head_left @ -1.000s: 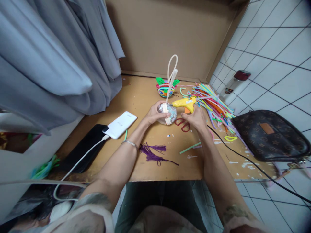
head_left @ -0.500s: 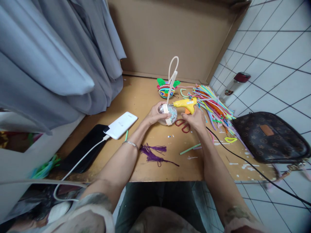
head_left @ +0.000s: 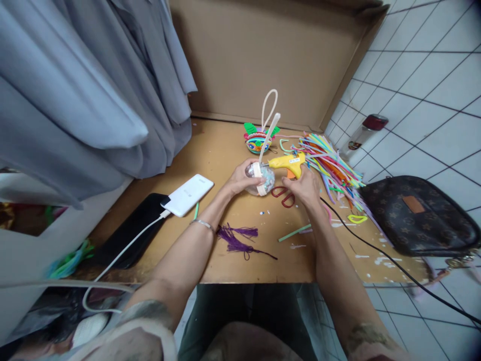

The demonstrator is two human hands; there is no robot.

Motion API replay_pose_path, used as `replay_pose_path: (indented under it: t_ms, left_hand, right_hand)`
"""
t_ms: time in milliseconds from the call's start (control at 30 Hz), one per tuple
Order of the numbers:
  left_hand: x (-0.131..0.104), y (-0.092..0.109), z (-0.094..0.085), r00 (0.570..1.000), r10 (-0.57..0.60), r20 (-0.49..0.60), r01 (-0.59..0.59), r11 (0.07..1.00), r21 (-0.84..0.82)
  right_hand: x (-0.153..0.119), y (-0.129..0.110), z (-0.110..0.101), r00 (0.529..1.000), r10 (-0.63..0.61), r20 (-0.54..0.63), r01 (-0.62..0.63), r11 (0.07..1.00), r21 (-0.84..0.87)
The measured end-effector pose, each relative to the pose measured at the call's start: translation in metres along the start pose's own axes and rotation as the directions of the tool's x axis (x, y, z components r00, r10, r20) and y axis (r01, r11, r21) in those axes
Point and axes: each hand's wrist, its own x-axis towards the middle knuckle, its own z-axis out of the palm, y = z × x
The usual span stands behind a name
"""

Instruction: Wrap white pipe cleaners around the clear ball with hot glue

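My left hand is closed around a clear ball with pale blue filling. A cream pipe cleaner wraps its middle, and a loose end sticks up toward the back. In my right hand is a yellow hot glue gun, its nozzle pointing left at the strip near the ball's top. Whether the nozzle touches the strip I cannot tell. Red-handled scissors lie just below the glue gun. Behind the ball sits a colourful lion-head ornament with green ears, partly covered by the loose end.
Purple tassels lie near the front. A white power bank with a cable rests partly on a black phone-like slab. Several pipe cleaners are heaped at right, near a bottle and a brown bag. The glue gun's black cord runs right.
The pipe cleaner's loose end has swung slightly to the right. Both hands keep their hold, and the view has shifted a little.
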Motion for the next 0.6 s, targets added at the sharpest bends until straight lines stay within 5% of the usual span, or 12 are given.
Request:
replay_pose_path:
  t_ms: [600]
  left_hand:
    - [0.0003, 0.0010, 0.0001, 1.000, 0.011, 0.003, -0.011, 1.000, 0.010]
  right_hand:
    - [0.0004, -0.0003, -0.0012, 1.000, 0.023, -0.003, -0.023, 1.000, 0.008]
